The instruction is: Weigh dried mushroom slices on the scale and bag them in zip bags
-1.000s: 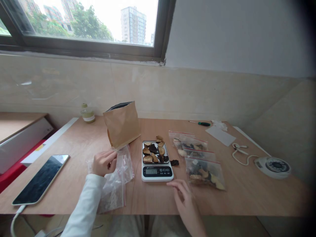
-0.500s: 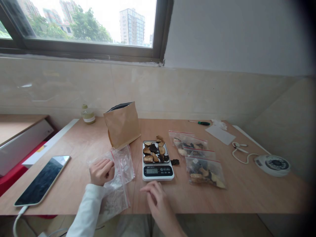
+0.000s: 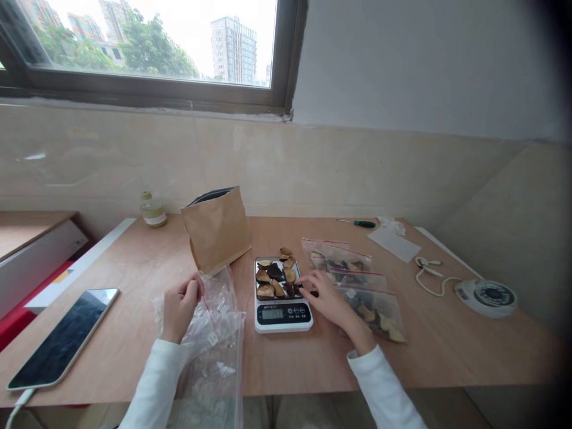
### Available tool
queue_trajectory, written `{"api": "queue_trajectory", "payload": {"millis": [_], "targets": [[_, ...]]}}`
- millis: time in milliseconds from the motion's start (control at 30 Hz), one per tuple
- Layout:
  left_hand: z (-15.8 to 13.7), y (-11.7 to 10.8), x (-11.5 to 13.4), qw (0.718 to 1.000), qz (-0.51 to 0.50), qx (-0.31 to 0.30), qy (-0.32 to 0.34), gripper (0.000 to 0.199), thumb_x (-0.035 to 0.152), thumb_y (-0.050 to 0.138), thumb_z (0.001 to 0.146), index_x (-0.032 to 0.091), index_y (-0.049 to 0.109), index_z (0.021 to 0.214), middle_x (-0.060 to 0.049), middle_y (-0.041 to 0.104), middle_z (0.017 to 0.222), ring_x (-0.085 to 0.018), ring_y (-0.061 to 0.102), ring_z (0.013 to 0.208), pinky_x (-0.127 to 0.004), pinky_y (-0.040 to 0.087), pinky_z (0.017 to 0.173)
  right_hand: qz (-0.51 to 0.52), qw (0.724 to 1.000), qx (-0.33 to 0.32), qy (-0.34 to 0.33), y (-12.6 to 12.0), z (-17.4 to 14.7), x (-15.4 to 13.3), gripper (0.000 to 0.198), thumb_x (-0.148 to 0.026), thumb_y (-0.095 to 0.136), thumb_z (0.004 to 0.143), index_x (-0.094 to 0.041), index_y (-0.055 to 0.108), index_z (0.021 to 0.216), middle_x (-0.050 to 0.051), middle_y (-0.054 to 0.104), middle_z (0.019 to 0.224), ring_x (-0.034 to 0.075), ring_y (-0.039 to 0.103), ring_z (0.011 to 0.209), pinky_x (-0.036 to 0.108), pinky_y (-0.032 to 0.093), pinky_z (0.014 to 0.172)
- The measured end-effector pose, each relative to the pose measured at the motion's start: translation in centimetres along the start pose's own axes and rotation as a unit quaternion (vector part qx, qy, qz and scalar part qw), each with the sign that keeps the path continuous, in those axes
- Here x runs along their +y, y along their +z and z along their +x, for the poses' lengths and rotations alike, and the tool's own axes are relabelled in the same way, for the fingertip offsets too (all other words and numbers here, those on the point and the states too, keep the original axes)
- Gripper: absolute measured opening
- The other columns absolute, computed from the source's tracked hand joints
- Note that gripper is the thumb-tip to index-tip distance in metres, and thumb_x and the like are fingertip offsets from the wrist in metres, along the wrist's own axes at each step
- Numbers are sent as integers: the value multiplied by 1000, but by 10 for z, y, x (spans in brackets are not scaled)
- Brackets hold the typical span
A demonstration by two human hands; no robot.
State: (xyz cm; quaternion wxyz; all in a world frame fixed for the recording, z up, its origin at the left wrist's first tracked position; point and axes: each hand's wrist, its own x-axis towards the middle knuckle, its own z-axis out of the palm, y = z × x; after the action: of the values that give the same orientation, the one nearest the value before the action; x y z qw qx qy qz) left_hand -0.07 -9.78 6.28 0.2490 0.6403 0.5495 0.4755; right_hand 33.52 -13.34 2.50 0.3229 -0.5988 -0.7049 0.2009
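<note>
A white digital kitchen scale [image 3: 282,325] carries several dark-edged tan dried slices [image 3: 277,279], apparently mushroom, on its metal pan. My right hand [image 3: 328,298] reaches in from the right, thumb and forefinger closed about a dark slice at the pan's right edge. Another dark piece shows partly beneath those fingers. To the left, my left hand [image 3: 181,307] pinches the upper part of a clear zip bag [image 3: 214,322] with a red seal line. This bag overlaps other clear plastic, and its lower end hangs over the table's front edge. The scale's digits are too small to read.
A brown paper pouch [image 3: 218,229] stands open behind the bags. Filled zip bags [image 3: 375,313] lie right of the scale. A phone [image 3: 65,336] with a cable, a small bottle [image 3: 153,211], a screwdriver [image 3: 364,224] and a round white corded device [image 3: 487,298] are farther out.
My right hand has moved from the table front up to the scale pan's right edge. My left hand has raised the clear bag slightly, and the plastic has shifted. The view has tilted a little.
</note>
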Motion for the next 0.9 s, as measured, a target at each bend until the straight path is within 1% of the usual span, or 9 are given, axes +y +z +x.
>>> {"api": "queue_trajectory", "payload": {"millis": [100,167,267,367,500,600,767,833,900], "targets": [[-17,-1,1,981,91,-169,0,26,27,40,80,21,54,59,1,55,55,-15,52,54,-26,38,55,7,1000,-5,1,3,-3,-1,18,-26,52,90,-24,66,102,7,56,101,23,54,105,38,47,90],[-33,2,2,967,123,-221,11,25,28,40,84,21,60,71,-1,64,68,-18,60,66,-29,44,65,6,1000,-4,-2,4,-4,-3,17,-26,53,90,-24,66,101,7,57,100,23,55,104,38,46,91],[-56,10,0,968,129,-214,33,27,32,37,90,22,62,88,-6,68,91,-21,64,87,-35,50,79,2,1000,8,-4,6,-3,-4,13,-27,56,88,-23,67,94,6,58,96,22,56,100,37,45,90],[-72,20,-6,965,122,-221,75,27,33,40,91,22,63,100,-10,66,105,-24,62,102,-40,51,89,8,1000,26,0,3,-1,1,12,-29,58,87,-22,67,90,5,61,94,22,57,96,35,46,85],[-83,25,-19,962,128,-218,101,29,31,47,90,24,61,115,-12,62,121,-25,60,114,-43,50,97,-5,996,80,29,-11,0,21,19,-36,58,86,-19,68,90,6,62,93,21,59,84,35,48,77],[-88,27,-28,964,133,-208,102,32,30,50,89,25,59,119,-11,60,127,-25,58,118,-43,50,100,-55,993,100,38,-21,7,36,18,-34,60,85,-18,68,87,7,63,90,22,60,84,36,48,80],[-90,28,-29,964,130,-214,91,32,31,48,90,24,60,118,-11,60,128,-25,58,120,-42,50,101,-199,978,52,28,-20,37,38,11,-18,60,82,-15,69,88,15,64,99,30,58,101,46,43,92],[-90,29,-29,963,128,-220,88,33,32,48,90,23,59,120,-12,59,129,-25,58,120,-42,49,101,-205,978,31,14,-14,57,33,18,-16,56,85,-13,68,98,19,63,108,30,56,107,46,41,95],[-90,28,-28,962,128,-226,85,34,32,47,91,22,58,121,-12,58,131,-25,57,121,-42,49,102,-186,982,12,-13,-8,81,29,26,-16,51,89,-13,65,111,17,62,118,27,54,114,42,39,101]]}}
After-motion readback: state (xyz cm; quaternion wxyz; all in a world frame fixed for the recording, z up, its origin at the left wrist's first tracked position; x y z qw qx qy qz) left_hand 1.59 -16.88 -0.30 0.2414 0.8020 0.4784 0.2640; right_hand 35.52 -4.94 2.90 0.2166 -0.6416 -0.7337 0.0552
